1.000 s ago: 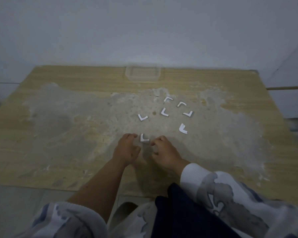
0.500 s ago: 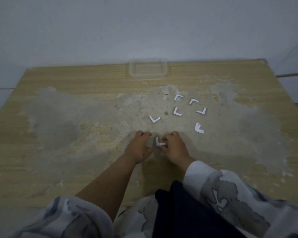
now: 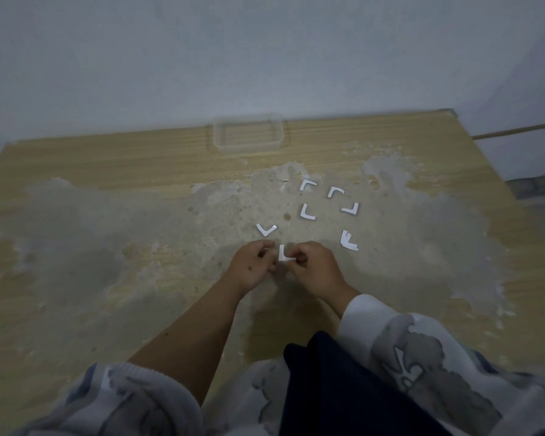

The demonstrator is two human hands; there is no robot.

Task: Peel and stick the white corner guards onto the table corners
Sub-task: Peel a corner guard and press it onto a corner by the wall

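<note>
A small white L-shaped corner guard (image 3: 283, 253) sits between my two hands, just above the worn middle of the wooden table (image 3: 107, 165). My right hand (image 3: 312, 267) pinches its lower end with thumb and forefinger. My left hand (image 3: 254, 262) is curled close beside it, fingertips at its left edge; whether it grips the guard is unclear. Several more white guards lie loose beyond: one (image 3: 266, 230) just past my left hand, one (image 3: 348, 241) to the right, and others (image 3: 307, 212) further back.
A clear plastic container (image 3: 247, 133) stands at the table's far edge against the wall. The tabletop's veneer is scraped grey across the centre. The far right corner (image 3: 450, 113) of the table is in view.
My right hand has closed onto the guard and lifted it slightly. My left hand has drawn in beside it. The camera has tilted, shifting the scene.
</note>
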